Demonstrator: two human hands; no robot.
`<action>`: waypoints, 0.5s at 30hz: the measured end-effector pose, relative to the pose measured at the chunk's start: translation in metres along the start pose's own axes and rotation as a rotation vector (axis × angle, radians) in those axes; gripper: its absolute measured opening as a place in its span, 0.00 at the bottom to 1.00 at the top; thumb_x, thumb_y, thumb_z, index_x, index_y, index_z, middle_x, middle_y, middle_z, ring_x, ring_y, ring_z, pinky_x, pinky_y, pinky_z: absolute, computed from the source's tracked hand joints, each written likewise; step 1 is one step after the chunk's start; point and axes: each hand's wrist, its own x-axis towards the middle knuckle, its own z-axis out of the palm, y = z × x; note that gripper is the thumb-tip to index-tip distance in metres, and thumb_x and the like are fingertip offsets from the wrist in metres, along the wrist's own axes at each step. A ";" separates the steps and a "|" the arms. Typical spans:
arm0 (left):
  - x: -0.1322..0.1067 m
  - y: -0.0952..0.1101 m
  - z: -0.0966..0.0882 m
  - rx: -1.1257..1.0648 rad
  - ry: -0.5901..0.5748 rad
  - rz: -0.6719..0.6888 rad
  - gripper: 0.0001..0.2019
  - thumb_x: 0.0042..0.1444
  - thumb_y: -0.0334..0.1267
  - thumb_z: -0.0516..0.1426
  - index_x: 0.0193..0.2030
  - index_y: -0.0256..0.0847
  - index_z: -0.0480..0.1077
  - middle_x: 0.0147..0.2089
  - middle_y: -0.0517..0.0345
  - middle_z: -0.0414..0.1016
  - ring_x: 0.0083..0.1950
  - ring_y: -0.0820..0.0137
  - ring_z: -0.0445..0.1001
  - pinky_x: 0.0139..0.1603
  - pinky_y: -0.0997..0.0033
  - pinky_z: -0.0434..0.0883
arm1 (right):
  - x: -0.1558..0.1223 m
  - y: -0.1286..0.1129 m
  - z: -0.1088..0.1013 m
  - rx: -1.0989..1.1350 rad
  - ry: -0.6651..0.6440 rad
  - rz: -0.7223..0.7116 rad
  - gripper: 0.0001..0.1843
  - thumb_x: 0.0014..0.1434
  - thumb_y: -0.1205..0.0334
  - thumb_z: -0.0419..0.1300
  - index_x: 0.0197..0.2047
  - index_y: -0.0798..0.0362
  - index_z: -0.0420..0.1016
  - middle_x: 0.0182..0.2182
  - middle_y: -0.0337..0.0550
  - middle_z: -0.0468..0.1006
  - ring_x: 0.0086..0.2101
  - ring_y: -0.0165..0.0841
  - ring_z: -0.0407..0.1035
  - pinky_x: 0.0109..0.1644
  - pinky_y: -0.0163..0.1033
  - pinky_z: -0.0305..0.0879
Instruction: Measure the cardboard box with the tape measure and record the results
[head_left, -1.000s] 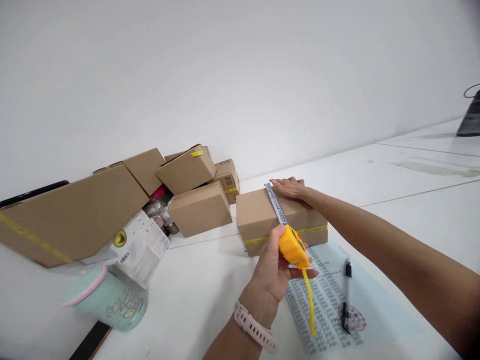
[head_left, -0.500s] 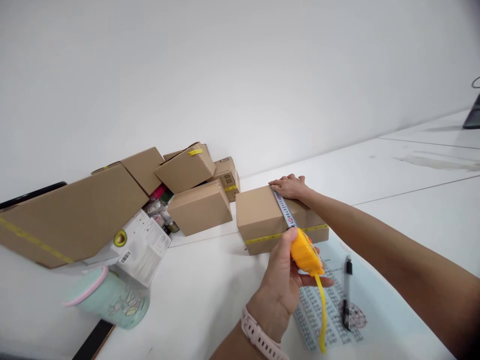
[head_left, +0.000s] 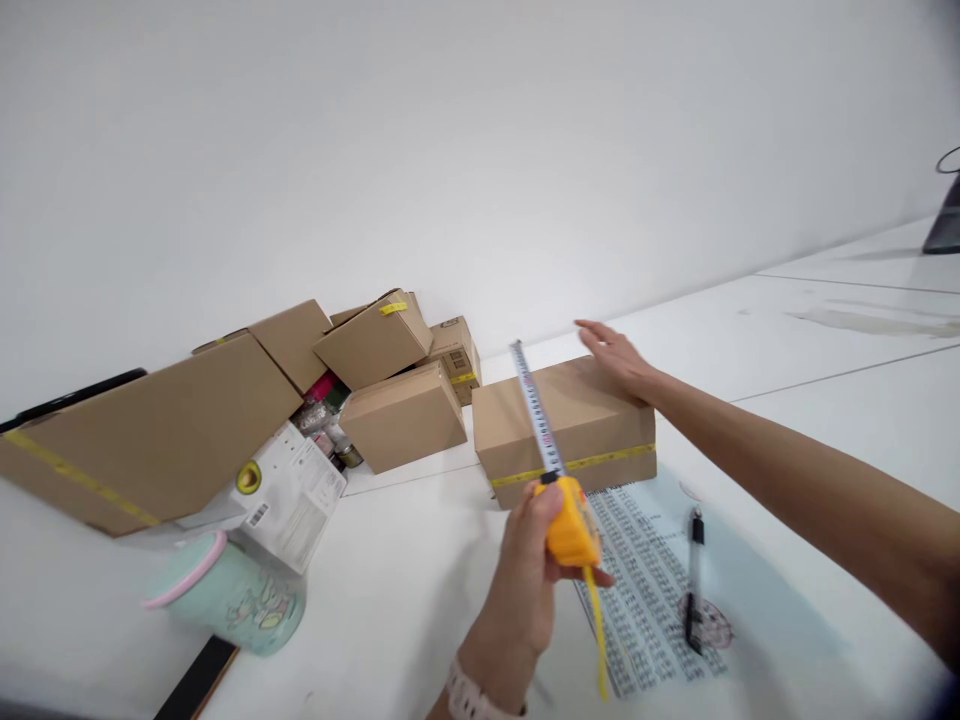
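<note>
My left hand [head_left: 529, 560] grips a yellow tape measure [head_left: 574, 525] with a yellow wrist strap hanging below it. Its metal blade [head_left: 536, 410] is pulled out and slants up across the near side and top of a brown cardboard box [head_left: 495, 430]. The blade's tip is free, pointing toward the wall. My right hand [head_left: 616, 358] is at the box's far right top edge, fingers stretched out and holding nothing; whether it touches the box I cannot tell. Yellow tape runs along the box's front. Just in front of the box lies a printed sheet [head_left: 637, 600] with a pen [head_left: 695, 580] on it.
Several cardboard boxes [head_left: 405, 415] are stacked at the left by the wall. Before them stand a white package with an avocado picture [head_left: 292, 500] and a mint cup with a pink rim [head_left: 240, 600]. A dark object [head_left: 943, 225] is at the far right.
My right hand has let go of the blade's end and moved right, its fingers lifting. My left hand has shifted left with the tape measure, swinging the blade's tip left.
</note>
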 end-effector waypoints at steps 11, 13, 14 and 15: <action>0.035 -0.001 -0.098 0.127 0.258 0.248 0.27 0.44 0.55 0.67 0.44 0.39 0.68 0.38 0.56 0.71 0.35 0.70 0.73 0.34 0.68 0.78 | -0.108 0.046 -0.025 0.484 -0.248 0.266 0.32 0.66 0.37 0.42 0.56 0.46 0.75 0.57 0.47 0.76 0.55 0.42 0.71 0.54 0.47 0.71; 0.041 0.012 -0.094 0.116 0.241 0.268 0.26 0.47 0.55 0.66 0.44 0.38 0.67 0.38 0.56 0.72 0.35 0.69 0.74 0.34 0.68 0.77 | -0.104 0.027 -0.028 0.505 -0.243 0.209 0.33 0.65 0.35 0.44 0.59 0.45 0.73 0.60 0.45 0.74 0.57 0.44 0.69 0.56 0.47 0.70; 0.042 0.021 -0.092 0.111 0.238 0.282 0.26 0.48 0.55 0.65 0.45 0.38 0.67 0.38 0.56 0.72 0.35 0.69 0.75 0.33 0.68 0.77 | -0.099 0.019 -0.031 0.481 -0.195 0.179 0.33 0.63 0.34 0.47 0.60 0.44 0.72 0.60 0.45 0.73 0.57 0.45 0.68 0.56 0.47 0.70; 0.043 0.030 -0.090 0.107 0.238 0.297 0.26 0.48 0.55 0.65 0.46 0.39 0.66 0.38 0.56 0.72 0.34 0.69 0.75 0.32 0.69 0.77 | -0.094 0.011 -0.034 0.449 -0.146 0.147 0.34 0.62 0.33 0.49 0.61 0.44 0.72 0.60 0.45 0.73 0.56 0.47 0.69 0.54 0.47 0.71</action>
